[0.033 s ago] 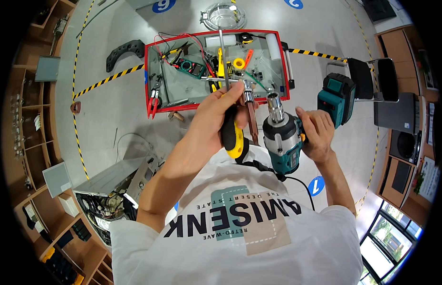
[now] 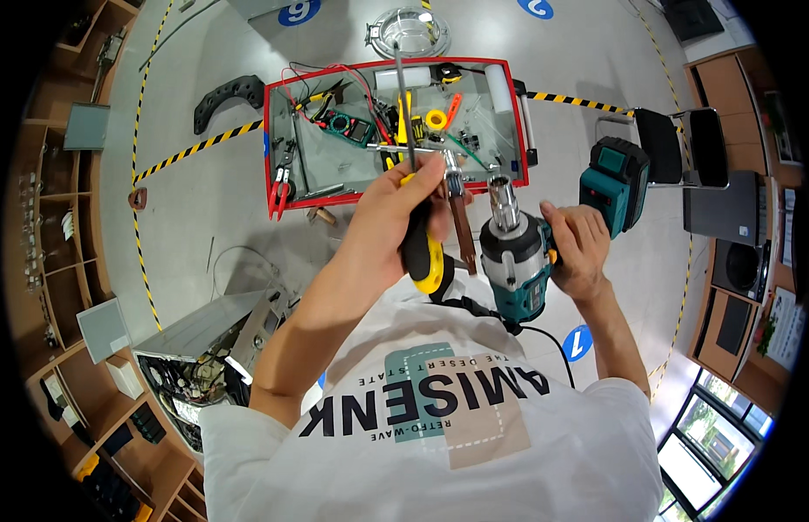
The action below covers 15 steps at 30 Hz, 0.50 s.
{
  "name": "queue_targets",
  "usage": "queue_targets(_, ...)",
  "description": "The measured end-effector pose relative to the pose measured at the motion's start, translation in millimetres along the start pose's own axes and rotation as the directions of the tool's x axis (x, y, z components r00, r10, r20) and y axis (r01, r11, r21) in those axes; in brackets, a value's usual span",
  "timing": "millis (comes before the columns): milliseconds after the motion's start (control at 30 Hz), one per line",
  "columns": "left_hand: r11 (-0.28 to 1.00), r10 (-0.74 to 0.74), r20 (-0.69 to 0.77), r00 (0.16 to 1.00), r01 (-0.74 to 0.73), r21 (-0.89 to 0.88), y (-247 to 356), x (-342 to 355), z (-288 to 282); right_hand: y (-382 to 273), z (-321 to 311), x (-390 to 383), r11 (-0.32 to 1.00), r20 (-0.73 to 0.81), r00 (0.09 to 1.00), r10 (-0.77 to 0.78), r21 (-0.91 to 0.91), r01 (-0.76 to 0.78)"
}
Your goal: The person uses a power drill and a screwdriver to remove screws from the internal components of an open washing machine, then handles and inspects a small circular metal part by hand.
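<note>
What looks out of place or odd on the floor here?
A red-handled pair of pliers lies on the floor just outside the red tool tray, and an opened machine casing with exposed wiring sits at lower left.

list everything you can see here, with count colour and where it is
screwdriver: 1, black and yellow handle with a long metal shaft, gripped in the left hand
impact wrench: 1, teal and black with a metal socket on its nose, held in the right hand
battery pack: 1, teal and black, just past the right hand
tool tray: 1, red rim, on the grey floor ahead, full of small tools
multimeter: 1, green, inside the tray
pliers: 1 pair, red handles, at the tray's left edge
chairs: 2, black, to the right
hazard tape: yellow and black lines on the floor
left hand: closed round the screwdriver handle
right hand: closed round the wrench grip
</note>
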<state>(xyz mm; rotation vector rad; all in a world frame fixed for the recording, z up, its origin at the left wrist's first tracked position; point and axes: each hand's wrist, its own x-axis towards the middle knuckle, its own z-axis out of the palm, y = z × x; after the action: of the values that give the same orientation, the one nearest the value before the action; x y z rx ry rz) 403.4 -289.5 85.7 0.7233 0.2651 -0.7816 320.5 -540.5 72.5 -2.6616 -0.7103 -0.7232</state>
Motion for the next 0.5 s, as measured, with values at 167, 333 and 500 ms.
queue_targets(167, 0.968, 0.152, 0.171, 0.973, -0.182, 0.172, 11, -18, 13, 1, 0, -9, 0.999, -0.089, 0.995, -0.035, -0.028, 0.033)
queue_targets(333, 0.911, 0.198, 0.268, 0.943, -0.278, 0.304, 14, -30, 21, 2, -1, -11, 0.993, -0.141, 0.987, -0.082, -0.1, 0.069)
queue_targets(500, 0.854, 0.184, 0.332, 0.925, -0.318, 0.413, 15, -38, 28, 2, -1, -10, 0.988, -0.19, 0.977, -0.097, -0.133, 0.072)
